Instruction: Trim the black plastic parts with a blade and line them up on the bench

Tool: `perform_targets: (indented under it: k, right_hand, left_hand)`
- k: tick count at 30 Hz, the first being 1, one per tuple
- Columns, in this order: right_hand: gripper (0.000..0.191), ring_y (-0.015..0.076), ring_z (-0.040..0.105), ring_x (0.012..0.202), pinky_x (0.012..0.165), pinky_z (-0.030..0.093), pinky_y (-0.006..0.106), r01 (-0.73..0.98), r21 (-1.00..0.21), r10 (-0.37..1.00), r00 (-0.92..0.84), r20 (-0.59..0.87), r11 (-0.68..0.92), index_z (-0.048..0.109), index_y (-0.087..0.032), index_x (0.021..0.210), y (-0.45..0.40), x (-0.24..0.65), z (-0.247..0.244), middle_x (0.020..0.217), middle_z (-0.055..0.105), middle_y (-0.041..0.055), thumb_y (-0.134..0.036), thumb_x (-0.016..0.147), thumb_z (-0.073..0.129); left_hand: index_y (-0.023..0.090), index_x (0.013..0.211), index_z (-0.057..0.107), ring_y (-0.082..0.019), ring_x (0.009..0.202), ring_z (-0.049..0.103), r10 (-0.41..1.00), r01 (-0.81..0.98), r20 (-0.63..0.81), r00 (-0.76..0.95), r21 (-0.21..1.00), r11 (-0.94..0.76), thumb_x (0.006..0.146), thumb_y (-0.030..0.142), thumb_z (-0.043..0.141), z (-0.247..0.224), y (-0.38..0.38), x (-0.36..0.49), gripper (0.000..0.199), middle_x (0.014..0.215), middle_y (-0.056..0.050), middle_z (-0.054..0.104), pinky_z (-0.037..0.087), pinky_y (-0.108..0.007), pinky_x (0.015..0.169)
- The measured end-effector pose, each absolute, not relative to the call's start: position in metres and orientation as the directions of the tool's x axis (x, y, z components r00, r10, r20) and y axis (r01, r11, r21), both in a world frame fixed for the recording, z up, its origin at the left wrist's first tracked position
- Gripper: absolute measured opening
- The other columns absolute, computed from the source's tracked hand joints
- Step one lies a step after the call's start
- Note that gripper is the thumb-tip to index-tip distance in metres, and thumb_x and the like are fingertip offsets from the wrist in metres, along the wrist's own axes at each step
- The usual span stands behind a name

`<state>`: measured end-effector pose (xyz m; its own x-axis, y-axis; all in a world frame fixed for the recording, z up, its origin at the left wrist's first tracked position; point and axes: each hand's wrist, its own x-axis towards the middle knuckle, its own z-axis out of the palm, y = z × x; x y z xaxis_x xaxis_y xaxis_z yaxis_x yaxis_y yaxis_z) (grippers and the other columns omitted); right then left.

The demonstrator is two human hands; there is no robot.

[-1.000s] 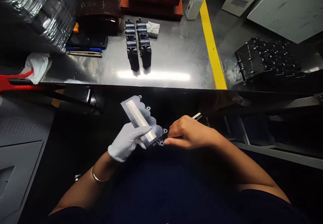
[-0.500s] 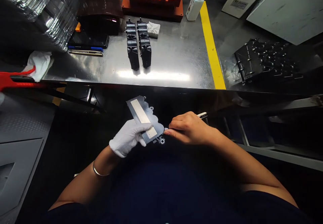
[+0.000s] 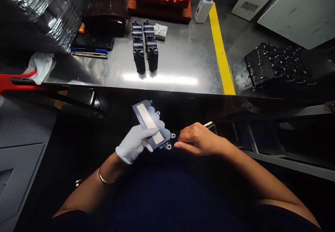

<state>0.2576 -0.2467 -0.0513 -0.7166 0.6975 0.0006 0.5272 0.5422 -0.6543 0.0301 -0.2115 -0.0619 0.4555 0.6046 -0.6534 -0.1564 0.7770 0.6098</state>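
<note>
My left hand, in a white glove, grips a dark grey moulded plastic part by its lower end, thumb on top. A pale rectangular strip runs along the face of this part. Its right edge is scalloped and carries small ringed lugs. Just right of those lugs is my bare right hand, closed around a slim tool whose pale and black end sticks out behind the knuckles. The tool's working tip is hidden or too small to make out. A small gap separates my right fingers from the part.
On the metal bench stand two black moulded parts beside a white block. Behind are an orange fixture and a white bottle. Black parts lie right of the yellow tape. Stacked clear trays rise at left.
My right hand has drawn back slightly right and down from the part's edge, uncovering a ringed lug. My left hand and the part have barely shifted.
</note>
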Motion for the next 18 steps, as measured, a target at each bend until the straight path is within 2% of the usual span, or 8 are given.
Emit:
perform_targets:
  k: [3,5,9,12,13,15,17,18]
  right_hand:
    - [0.039,0.0082,0.048,0.049,0.05,0.033,0.023,0.486,-0.667,0.666,-0.746,0.021,0.565,0.062,-0.015,0.064,-0.246,0.258,-0.052,0.054,0.055,0.0001,-0.034,0.096,0.048]
    - [0.033,0.0084,0.053,0.053,0.051,0.039,0.02,0.455,-0.691,0.719,-0.681,0.136,0.562,0.066,-0.015,0.075,-0.244,0.258,-0.053,0.061,0.06,0.0018,-0.039,0.093,0.053]
    - [0.044,0.015,0.068,0.084,0.061,0.052,0.02,0.456,-0.609,0.745,-0.541,0.389,0.649,0.065,-0.019,0.11,-0.237,0.252,-0.057,0.107,0.068,0.0116,-0.05,0.079,0.067]
    - [0.042,0.0161,0.07,0.095,0.069,0.056,0.02,0.372,-0.577,0.665,-0.589,0.459,0.727,0.061,-0.021,0.117,-0.231,0.245,-0.057,0.117,0.067,0.0106,-0.04,0.081,0.069]
    - [0.044,0.0168,0.07,0.094,0.071,0.057,0.021,0.368,-0.59,0.679,-0.555,0.481,0.719,0.061,-0.021,0.118,-0.23,0.242,-0.056,0.113,0.069,0.0106,-0.04,0.08,0.07]
    - [0.05,0.0193,0.07,0.091,0.076,0.058,0.026,0.407,-0.642,0.758,-0.411,0.506,0.65,0.061,-0.018,0.118,-0.228,0.238,-0.056,0.105,0.072,0.0114,-0.042,0.076,0.073]
    - [0.05,0.0199,0.07,0.084,0.074,0.058,0.028,0.446,-0.7,0.829,-0.253,0.499,0.558,0.063,-0.016,0.115,-0.227,0.232,-0.057,0.096,0.074,0.0111,-0.043,0.075,0.074]
    - [0.047,0.0189,0.07,0.079,0.07,0.057,0.028,0.45,-0.732,0.856,-0.192,0.48,0.511,0.064,-0.016,0.113,-0.228,0.23,-0.058,0.093,0.074,0.0106,-0.042,0.076,0.073]
  left_hand:
    - [0.009,0.089,0.071,-0.016,0.061,0.068,0.587,-0.22,-0.696,0.413,0.549,0.806,0.078,0.02,0.068,-0.06,-0.2,0.026,0.016,0.077,-0.009,0.073,0.054,-0.021,0.049]
    - [0.008,0.087,0.071,-0.014,0.056,0.067,0.563,-0.248,-0.718,0.409,0.506,0.826,0.08,0.016,0.064,-0.058,-0.195,0.024,0.013,0.07,-0.007,0.071,0.054,-0.02,0.049]
    - [0.006,0.083,0.07,-0.013,0.052,0.064,0.409,-0.218,-0.729,0.548,0.348,0.912,0.082,0.016,0.059,-0.058,-0.192,0.026,0.014,0.065,-0.007,0.068,0.056,-0.021,0.054]
    - [0.009,0.076,0.07,-0.01,0.042,0.057,0.337,-0.173,-0.685,0.645,0.299,0.938,0.084,0.027,0.06,-0.056,-0.194,0.024,0.022,0.054,-0.003,0.062,0.05,-0.019,0.045]
    - [0.01,0.076,0.07,-0.009,0.035,0.05,0.362,-0.149,-0.662,0.657,0.356,0.922,0.083,0.034,0.061,-0.055,-0.195,0.022,0.027,0.048,-0.001,0.058,0.045,-0.019,0.038]
    - [0.013,0.08,0.072,-0.007,0.03,0.041,0.506,-0.096,-0.594,0.625,0.586,0.805,0.078,0.046,0.066,-0.051,-0.198,0.018,0.033,0.046,0.001,0.056,0.036,-0.02,0.031]
    - [0.016,0.086,0.073,-0.01,0.048,0.056,0.747,-0.025,-0.457,0.483,0.845,0.533,0.071,0.039,0.075,-0.049,-0.202,0.016,0.028,0.065,-0.002,0.068,0.045,-0.02,0.046]
    - [0.017,0.085,0.074,-0.013,0.063,0.062,0.837,0.021,-0.374,0.401,0.916,0.4,0.07,0.036,0.077,-0.049,-0.204,0.016,0.025,0.076,-0.004,0.071,0.05,-0.021,0.059]
